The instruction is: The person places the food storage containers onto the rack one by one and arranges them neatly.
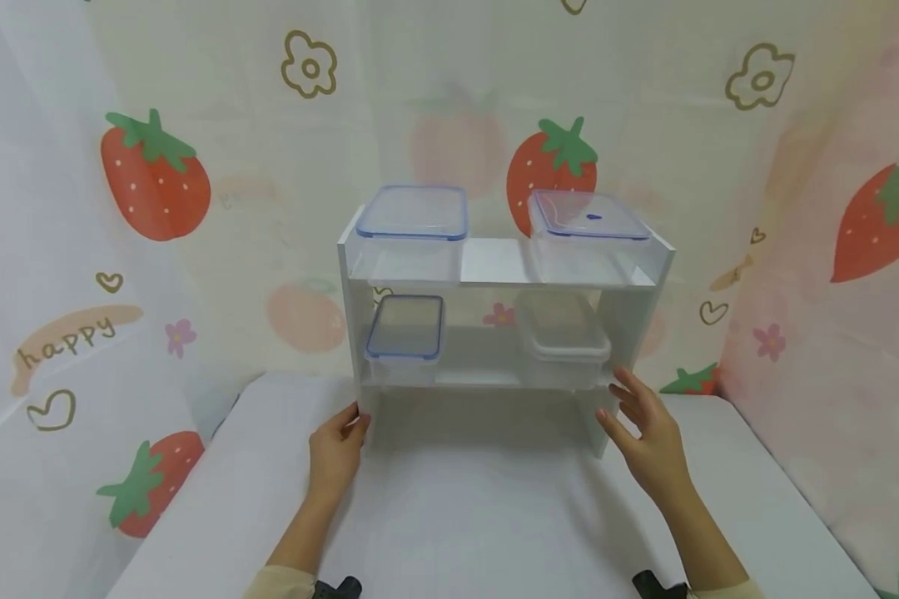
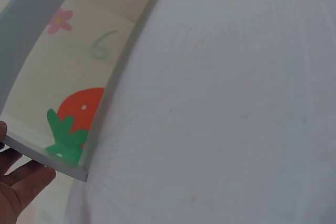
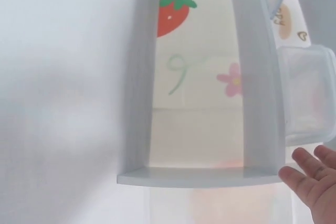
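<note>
A white two-tier shelf (image 1: 487,358) stands upright on the table. My left hand (image 1: 335,453) grips the lower part of its left side panel; in the left wrist view the fingers (image 2: 32,179) lie on one side of the panel edge and the thumb on the other. Beside the right side panel, my right hand (image 1: 652,441) has its fingers spread and holds nothing. Its fingertips (image 3: 294,177) are close to the panel edge; whether they touch it I cannot tell. Clear food containers with blue-rimmed lids sit upper left (image 1: 412,212), upper right (image 1: 588,216) and lower left (image 1: 406,329). A white-lidded container (image 1: 565,329) sits lower right.
A white cloth covers the table (image 1: 479,516), which extends in front of the shelf and to both sides. Behind and beside it hangs a curtain (image 1: 434,100) printed with strawberries, flowers and hearts. Dark wrist mounts (image 1: 339,588) show at the bottom edge.
</note>
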